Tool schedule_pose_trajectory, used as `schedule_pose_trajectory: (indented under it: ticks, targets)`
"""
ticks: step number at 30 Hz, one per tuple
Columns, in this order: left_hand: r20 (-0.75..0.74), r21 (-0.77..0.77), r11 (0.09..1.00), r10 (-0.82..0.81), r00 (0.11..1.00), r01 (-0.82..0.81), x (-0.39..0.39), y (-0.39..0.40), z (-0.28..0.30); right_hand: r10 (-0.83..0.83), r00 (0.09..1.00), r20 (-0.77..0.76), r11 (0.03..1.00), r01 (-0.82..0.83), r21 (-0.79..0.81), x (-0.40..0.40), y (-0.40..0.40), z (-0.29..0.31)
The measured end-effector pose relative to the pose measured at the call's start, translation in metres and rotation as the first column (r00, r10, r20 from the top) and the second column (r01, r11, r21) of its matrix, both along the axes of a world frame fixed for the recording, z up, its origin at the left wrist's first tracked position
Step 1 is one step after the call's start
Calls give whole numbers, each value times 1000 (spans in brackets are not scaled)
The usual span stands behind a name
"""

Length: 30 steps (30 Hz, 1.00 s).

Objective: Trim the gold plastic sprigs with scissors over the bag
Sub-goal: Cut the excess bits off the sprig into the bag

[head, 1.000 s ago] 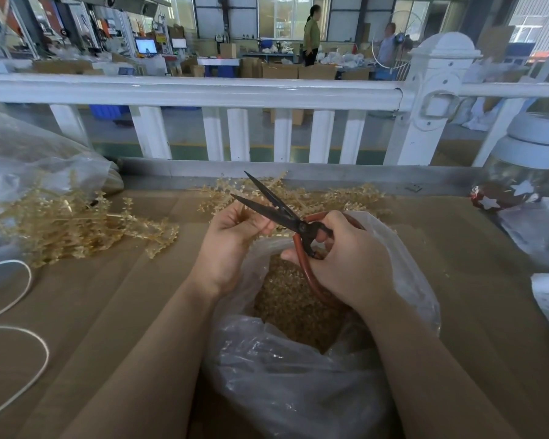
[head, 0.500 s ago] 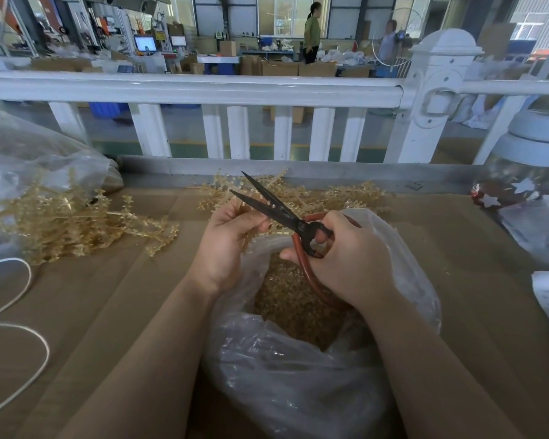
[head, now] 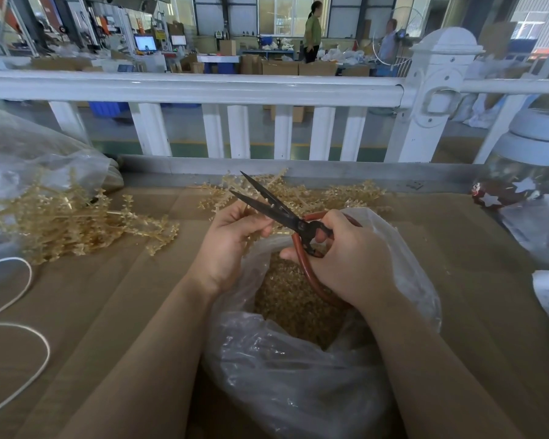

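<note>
Right hand (head: 349, 258) at frame centre-right, fingers curled through the red handles of the scissors (head: 279, 213); blades parted, tips pointing toward upper left. Left hand (head: 232, 239) just left of centre, fingers curled and pinching a gold sprig (head: 268, 231) close beside the lower blade; contact between blade and sprig not discernible. Both hands above the mouth of the clear plastic bag (head: 298, 391), bottom centre, holding a heap of gold trimmings (head: 292, 302). Loose pile of untrimmed sprigs (head: 76, 223) at middle left on the brown tabletop (head: 473, 296), partly spilling from a second clear bag (head: 29, 160). Further sprigs (head: 346, 194) behind the hands, against the table's back edge. White cord (head: 23, 359) looped at lower left. White railing (head: 203, 87) across the upper frame.
</note>
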<state>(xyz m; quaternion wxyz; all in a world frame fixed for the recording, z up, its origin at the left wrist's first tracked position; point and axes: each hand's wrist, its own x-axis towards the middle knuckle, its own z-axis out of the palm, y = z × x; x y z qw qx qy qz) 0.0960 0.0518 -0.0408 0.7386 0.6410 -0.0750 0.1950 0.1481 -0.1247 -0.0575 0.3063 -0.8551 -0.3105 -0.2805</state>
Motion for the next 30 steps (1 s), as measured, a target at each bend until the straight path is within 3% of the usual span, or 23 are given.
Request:
schedule_pose_trajectory:
  ticks: [16, 26, 30]
  targets:
    - [23, 30, 999, -32, 999, 31, 3, 2, -5, 16, 999, -36, 1000, -16, -6, 1, 1, 1]
    - [82, -135, 991, 11, 997, 0, 4, 2, -3, 11, 1000, 4, 1000, -11, 25, 2, 1, -2]
    - [109, -111, 994, 9, 994, 3, 1, 3, -3, 3, 1000, -1, 999, -3, 52, 2, 1, -2]
